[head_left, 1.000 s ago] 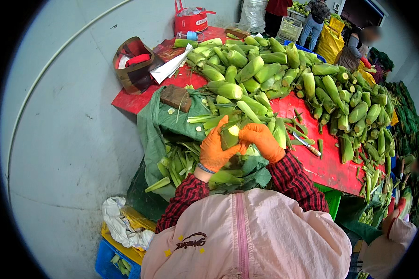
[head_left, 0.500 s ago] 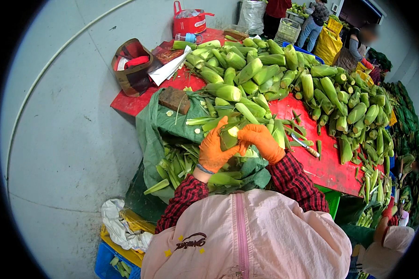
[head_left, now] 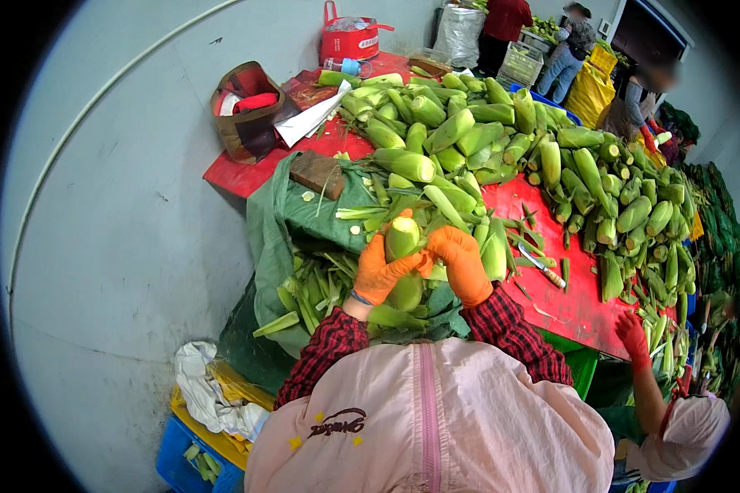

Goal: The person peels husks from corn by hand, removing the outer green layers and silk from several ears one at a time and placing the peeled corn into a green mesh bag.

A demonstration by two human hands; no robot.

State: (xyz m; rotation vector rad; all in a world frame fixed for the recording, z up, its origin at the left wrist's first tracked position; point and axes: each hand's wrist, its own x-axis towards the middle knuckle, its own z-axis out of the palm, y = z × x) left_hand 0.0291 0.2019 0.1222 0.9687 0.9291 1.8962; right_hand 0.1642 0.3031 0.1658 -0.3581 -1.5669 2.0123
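An ear of corn in green husk stands nearly upright in front of me, its pale cut end facing up. My left hand, in an orange glove, is wrapped round it from the left. From the right, my orange-gloved right hand has its fingers bent and pinched on the husk at the ear's side; the fingertips are partly hidden. Below my hands, loose husk leaves lie on a green cloth. A knife with a light handle rests on the red table to the right.
A heap of unpeeled corn covers the table's far side, and another pile the right. A brown block and an open bag sit at the left. A co-worker's red-gloved hand reaches in at the right edge.
The ear of corn has turned more upright between my hands, its cut end now facing up. The co-worker at the lower right has moved in and stretched a red-gloved hand to the table.
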